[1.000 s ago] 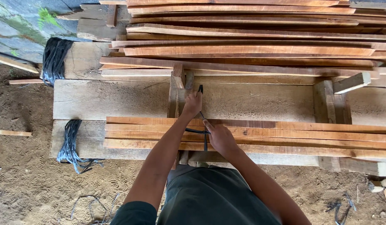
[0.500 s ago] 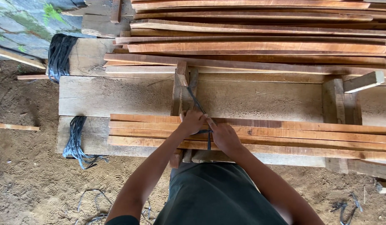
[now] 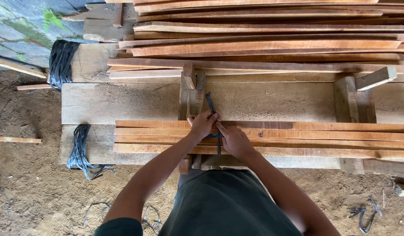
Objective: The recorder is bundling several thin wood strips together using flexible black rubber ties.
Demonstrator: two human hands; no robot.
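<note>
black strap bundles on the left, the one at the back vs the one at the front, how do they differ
The back bundle is thick, draped tidily over its plank. The front bundle is thinner, its frayed ends trailing on the dirt. Both are black strapping hung over a plank's left end.

A: What carried it all?
B: A rough plank bench, wide grey boards running side to side, standing on sandy dirt ground.
A: What lay on it?
B: Along the near edge, a flat bundle of thin reddish slats, overhanging the right end. Along the far edge, a bigger loose stack of slats. Two upright wooden jigs stood across the middle board, one centre, one toward the right end.
A: The left end?
B: Black strapping hung over it, one bunch at the far left corner, another at the near left corner, trailing to the dirt.
</note>
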